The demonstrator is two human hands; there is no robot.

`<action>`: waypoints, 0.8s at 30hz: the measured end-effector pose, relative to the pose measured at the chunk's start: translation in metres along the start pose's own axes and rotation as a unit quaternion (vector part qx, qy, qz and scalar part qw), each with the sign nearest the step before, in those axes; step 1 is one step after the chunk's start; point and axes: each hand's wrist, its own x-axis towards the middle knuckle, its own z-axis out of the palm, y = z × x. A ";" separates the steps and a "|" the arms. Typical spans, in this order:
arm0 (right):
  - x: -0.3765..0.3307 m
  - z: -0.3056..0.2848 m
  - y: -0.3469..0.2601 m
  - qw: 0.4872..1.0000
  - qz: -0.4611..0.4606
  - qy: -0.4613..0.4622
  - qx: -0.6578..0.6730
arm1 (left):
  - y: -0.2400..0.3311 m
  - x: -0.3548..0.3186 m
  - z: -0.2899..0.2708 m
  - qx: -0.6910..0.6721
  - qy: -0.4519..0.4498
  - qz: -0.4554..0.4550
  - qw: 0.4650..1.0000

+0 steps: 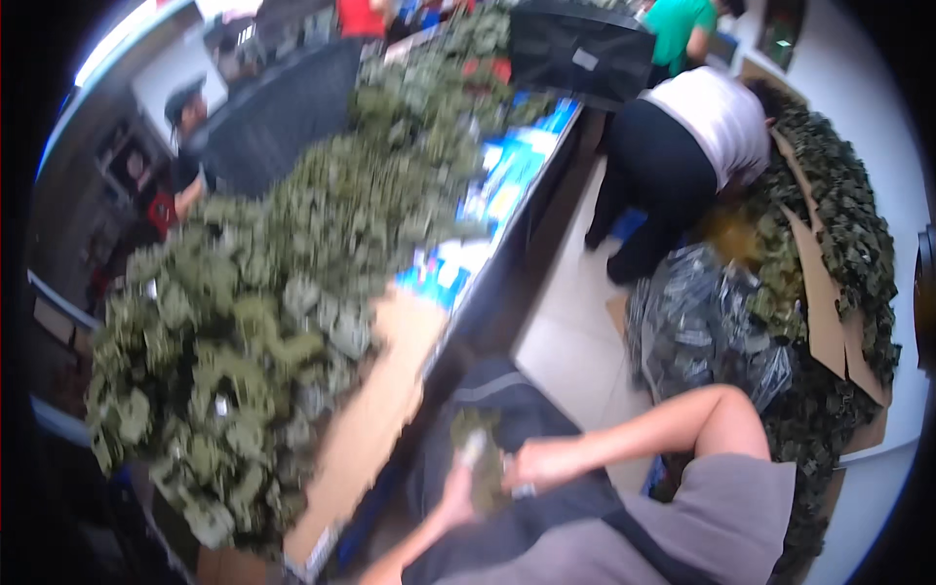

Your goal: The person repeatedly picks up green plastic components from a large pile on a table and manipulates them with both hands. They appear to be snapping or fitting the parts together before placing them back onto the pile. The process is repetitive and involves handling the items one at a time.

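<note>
An olive-green soft piece [478, 421] lies over my lap, blurred by motion. My left hand [460, 490] is closed on its near left side, where a small whitish spot shows beside the fingers. Bent at the elbow, my right arm brings my right hand [542, 464] to the piece's right edge. Its fingers are pressed together, and a small pale thing [524, 488] shows under them, too blurred to name. Dark cloth [507, 385] covers my legs beneath both hands.
Left of me a long table carries a big heap of olive-green pieces [253, 341] along a cardboard strip [375, 385]. At right stand a dark plastic bag [687, 312], another green heap [829, 195] and a bending person [712, 122]. Black bins [582, 58] rest farther off; more people work behind.
</note>
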 end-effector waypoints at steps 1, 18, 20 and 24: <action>0.003 0.001 0.010 0.999 0.014 0.016 -0.032 | 0.009 0.002 0.005 -0.020 -0.011 0.021 1.000; 0.026 -0.054 -0.004 0.993 0.018 0.062 -0.095 | 0.050 0.027 0.011 -0.105 -0.009 0.096 0.990; 0.020 -0.045 0.006 0.994 -0.008 0.078 -0.078 | 0.052 0.018 0.021 -0.055 -0.003 0.121 0.991; 0.018 -0.053 -0.003 0.992 0.010 0.086 -0.093 | 0.067 -0.002 0.037 0.013 -0.039 0.189 0.981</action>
